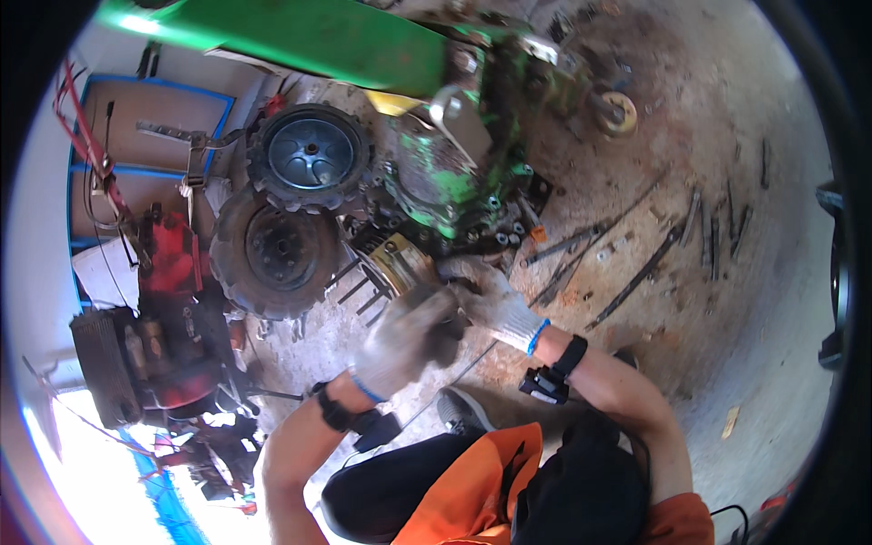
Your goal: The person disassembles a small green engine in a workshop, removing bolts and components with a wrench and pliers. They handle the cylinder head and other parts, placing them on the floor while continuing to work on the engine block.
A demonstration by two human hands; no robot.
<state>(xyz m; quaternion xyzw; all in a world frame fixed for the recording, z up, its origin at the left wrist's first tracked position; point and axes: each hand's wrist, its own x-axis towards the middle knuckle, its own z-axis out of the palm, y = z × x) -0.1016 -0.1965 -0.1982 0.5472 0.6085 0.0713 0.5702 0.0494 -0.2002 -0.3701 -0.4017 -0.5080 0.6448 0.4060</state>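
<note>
My left hand [411, 338], in a dirty whitish work glove, is closed with its fingers curled, slightly blurred. Close against it is my right hand [498, 302], gloved the same way, its fingers bent in toward the machine. Whatever lies between the fingers is hidden. Just beyond the left hand sits a yellowish metal block [400, 263], with a dark pronged rack [361, 292] beside it. Above both hands stands a worn green gearbox housing [436, 173] with bolts around its rim. A long green cover [336, 45] extends from it to the upper left.
Two treaded wheels [313, 154] stand left of the gearbox. A red and black engine [173, 363] is farther left. Metal bars [640, 277] and small loose parts lie on the stained floor at right. My shoe [461, 411] is below the hands.
</note>
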